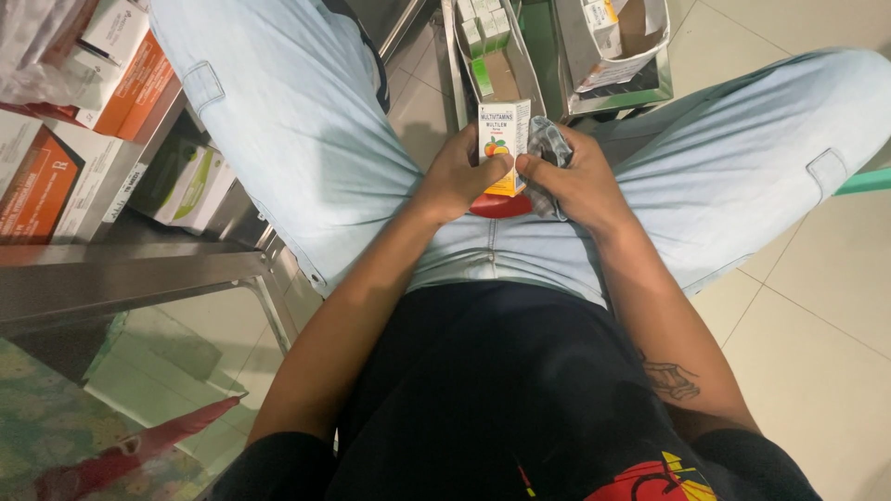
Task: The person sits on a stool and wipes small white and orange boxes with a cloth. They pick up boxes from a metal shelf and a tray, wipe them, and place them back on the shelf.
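From the head camera, the left hand [459,176] grips a small white box [502,139] between both hands, over the lap. The right hand [580,181] clutches a grey cloth [548,148]. Best to hold the box steady and wipe gently.

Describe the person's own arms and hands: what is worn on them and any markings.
Both forearms are bare, with no gloves, watch or rings to be seen. The left hand and right hand are uncovered. The right forearm carries a dark tattoo near the elbow. Short black sleeves cover the upper arms.
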